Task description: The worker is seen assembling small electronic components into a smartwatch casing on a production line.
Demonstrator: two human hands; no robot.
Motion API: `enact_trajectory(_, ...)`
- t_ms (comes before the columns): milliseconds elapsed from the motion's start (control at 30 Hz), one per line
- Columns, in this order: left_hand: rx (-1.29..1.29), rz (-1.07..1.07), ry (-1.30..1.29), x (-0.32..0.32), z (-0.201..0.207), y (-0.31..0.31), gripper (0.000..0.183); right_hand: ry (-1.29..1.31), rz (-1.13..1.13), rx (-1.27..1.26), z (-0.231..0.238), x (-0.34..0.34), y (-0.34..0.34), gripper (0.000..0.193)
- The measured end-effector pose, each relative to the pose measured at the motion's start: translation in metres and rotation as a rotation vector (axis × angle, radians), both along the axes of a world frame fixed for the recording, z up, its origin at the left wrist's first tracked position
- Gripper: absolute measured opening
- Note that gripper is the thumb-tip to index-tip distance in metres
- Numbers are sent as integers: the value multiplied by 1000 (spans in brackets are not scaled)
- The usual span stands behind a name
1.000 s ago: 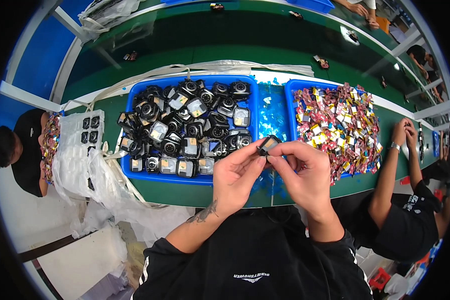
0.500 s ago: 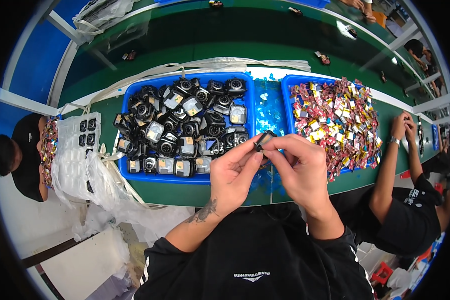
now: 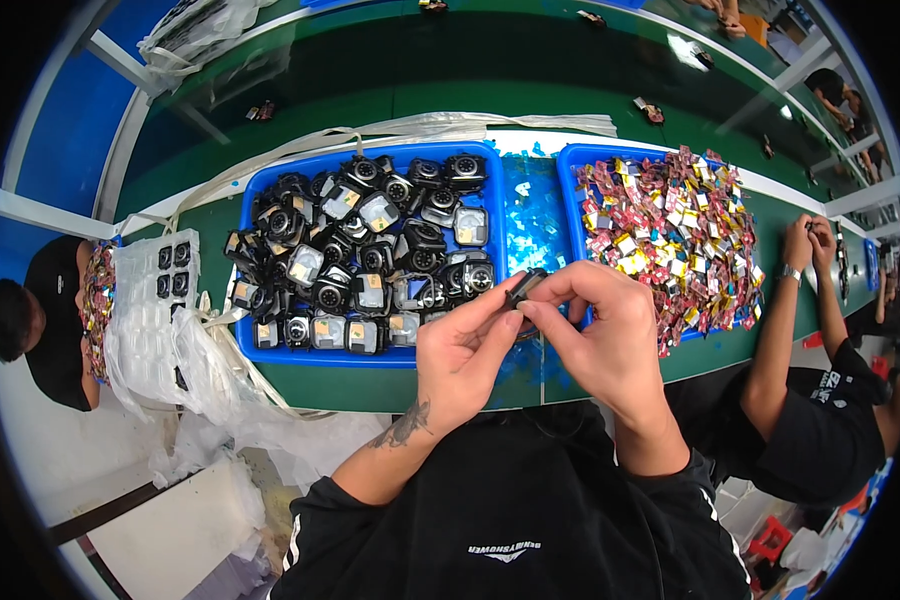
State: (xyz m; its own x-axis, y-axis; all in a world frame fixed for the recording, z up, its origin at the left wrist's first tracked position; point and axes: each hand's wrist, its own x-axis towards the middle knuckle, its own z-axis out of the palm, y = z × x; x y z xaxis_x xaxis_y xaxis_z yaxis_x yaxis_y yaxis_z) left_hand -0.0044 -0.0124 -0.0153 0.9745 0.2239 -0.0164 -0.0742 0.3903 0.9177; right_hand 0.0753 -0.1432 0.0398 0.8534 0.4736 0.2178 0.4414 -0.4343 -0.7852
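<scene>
Between both hands, above the table's near edge, is a small black smartwatch case [image 3: 523, 286], tilted and partly covered by fingers. My left hand [image 3: 462, 358] pinches it from the left with thumb and forefinger. From the other side, my right hand [image 3: 608, 335] has its fingertips closed on the same case. Just beyond my left hand stands a blue tray [image 3: 502, 200] heaped with similar black watch cases [image 3: 374, 258]. Past my right hand, another blue tray [image 3: 570, 185] holds a pile of small circuit boards with silver and yellow parts [image 3: 670, 235].
Blue film scraps [image 3: 535, 235] lie between the trays. A clear plastic blister tray [image 3: 145, 300] with several black pieces sits at the left. A green conveyor belt [image 3: 410, 75] runs behind, carrying scattered small parts. Co-workers sit left [image 3: 55, 310] and right [image 3: 810, 430].
The watch case has turned slightly between my fingers, and my right fingertips have shifted along it. The trays sit slightly further left in the view.
</scene>
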Motion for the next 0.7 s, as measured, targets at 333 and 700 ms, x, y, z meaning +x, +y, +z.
enact_trajectory(333,22,-11,33,0,-3,3,36,64,14,107,-10,-1,-2,11)
enact_trajectory(700,-18,172,-184,7,18,3,38,565,52,481,-7,-10,-22,16)
